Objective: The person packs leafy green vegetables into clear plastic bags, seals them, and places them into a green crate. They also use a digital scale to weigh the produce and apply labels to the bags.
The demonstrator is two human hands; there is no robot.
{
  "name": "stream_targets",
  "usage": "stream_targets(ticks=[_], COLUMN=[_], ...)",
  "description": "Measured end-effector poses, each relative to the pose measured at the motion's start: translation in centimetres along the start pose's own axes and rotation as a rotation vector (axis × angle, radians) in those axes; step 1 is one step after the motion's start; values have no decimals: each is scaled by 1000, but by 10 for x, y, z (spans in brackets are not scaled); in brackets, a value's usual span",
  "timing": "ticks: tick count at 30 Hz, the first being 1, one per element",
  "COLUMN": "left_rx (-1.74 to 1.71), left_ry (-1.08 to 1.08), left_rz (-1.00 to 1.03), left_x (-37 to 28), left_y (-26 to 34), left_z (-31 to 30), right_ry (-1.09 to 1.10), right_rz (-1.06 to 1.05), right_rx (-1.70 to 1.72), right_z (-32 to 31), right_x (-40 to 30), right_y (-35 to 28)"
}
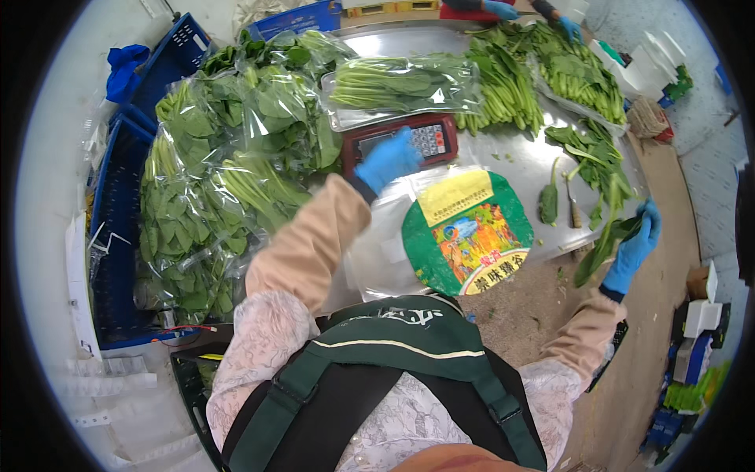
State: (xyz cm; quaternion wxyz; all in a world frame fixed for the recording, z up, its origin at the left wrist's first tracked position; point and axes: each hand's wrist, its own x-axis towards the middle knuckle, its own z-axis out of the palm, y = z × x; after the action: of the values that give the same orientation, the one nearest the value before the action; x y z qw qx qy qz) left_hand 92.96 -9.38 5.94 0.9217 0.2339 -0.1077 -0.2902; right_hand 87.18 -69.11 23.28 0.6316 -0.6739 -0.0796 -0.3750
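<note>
My left hand [390, 160], in a blue glove, is over the red weighing scale [441, 139] beside its keypad; whether a fingertip touches it is hidden. On the scale's metal tray [342, 120] lies a clear bag of leafy greens [407, 85]. My right hand [640, 242], also gloved, grips a leafy green stalk [607, 236] beyond the table's right edge. Clear plastic bags [377, 253] and a green and yellow printed sheet [472, 230] lie at the near edge. A knife [573, 206] and a single leafy stalk [548, 200] rest on the metal table to the right.
Many bagged greens [206, 147] fill the left side. Loose greens [501, 82] lie beyond the scale and more [578, 76] at the back right, where another person's gloved hand [570, 28] reaches in. Blue crates [121, 236] stand at the left. Twine [647, 117] sits at the right edge.
</note>
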Motion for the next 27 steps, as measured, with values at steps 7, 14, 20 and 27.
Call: stream_targets(ticks=[7, 14, 20, 27], left_rx=[417, 374, 301, 378], left_ry=[338, 413, 381, 512], left_rz=[-435, -362, -291, -69], left_x=[-111, -148, -118, -13], left_y=[-159, -175, -159, -41], left_z=[126, 135, 127, 122], right_ry=[-614, -895, -706, -586], right_rz=[88, 340, 583, 1226], right_rx=[-1061, -776, -312, 357], right_z=[130, 246, 292, 391], right_x=[-79, -150, -84, -32], right_y=[74, 98, 206, 146])
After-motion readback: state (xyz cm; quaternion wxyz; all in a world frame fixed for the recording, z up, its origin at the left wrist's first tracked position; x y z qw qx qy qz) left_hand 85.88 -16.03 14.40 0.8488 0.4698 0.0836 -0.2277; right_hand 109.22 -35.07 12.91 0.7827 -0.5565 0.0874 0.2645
